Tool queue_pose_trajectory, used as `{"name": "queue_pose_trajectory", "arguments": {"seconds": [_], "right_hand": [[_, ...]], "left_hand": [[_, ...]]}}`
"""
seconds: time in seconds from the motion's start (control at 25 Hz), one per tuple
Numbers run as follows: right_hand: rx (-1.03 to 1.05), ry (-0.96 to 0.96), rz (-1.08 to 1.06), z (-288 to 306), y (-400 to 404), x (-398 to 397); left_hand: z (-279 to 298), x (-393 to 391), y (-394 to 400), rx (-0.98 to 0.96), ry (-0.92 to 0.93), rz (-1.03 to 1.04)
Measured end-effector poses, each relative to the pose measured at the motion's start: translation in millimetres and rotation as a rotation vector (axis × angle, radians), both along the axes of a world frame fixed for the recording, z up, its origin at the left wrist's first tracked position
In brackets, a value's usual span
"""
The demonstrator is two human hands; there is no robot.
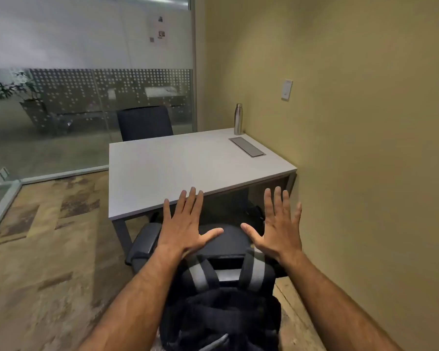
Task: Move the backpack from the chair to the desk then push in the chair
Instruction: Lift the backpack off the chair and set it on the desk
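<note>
A black backpack (223, 312) with grey straps rests on a black office chair (143, 243), directly below me. The chair stands pulled out from the near edge of a white desk (178, 165). My left hand (185, 224) hovers above the chair's left side, palm down, fingers spread. My right hand (279, 224) hovers above its right side, also spread. Neither hand holds anything. The chair's seat is mostly hidden by the backpack and my arms.
A steel bottle (238, 119) stands at the desk's far right corner, beside a grey cable hatch (247, 147). A second dark chair (145, 123) sits behind the desk. A yellow wall (365, 148) runs along the right; a glass partition (61, 110) on the left.
</note>
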State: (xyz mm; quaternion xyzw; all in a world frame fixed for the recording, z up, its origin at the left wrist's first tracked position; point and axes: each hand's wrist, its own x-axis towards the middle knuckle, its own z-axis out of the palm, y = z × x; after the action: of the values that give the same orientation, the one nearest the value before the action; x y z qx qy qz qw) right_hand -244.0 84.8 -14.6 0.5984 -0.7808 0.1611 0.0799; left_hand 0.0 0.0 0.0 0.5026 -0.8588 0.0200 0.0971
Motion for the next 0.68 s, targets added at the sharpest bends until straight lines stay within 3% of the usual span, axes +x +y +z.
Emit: {"name": "queue_pose_trajectory", "arguments": {"seconds": [0.32,0.56,0.68], "right_hand": [[0.078,-0.142,0.013,-11.6,0.4,-1.5],[0.355,-0.319,0.19,1.6,-8.4,14.4],[0.518,-0.367,0.327,14.6,-7.4,49.3]], "left_hand": [[-20.3,5.6,6.2,0.177,0.059,0.04],[-30.6,8.9,2.8,0.424,0.297,0.09],[-31.5,9.2,0.2,0.565,0.293,0.079]]}}
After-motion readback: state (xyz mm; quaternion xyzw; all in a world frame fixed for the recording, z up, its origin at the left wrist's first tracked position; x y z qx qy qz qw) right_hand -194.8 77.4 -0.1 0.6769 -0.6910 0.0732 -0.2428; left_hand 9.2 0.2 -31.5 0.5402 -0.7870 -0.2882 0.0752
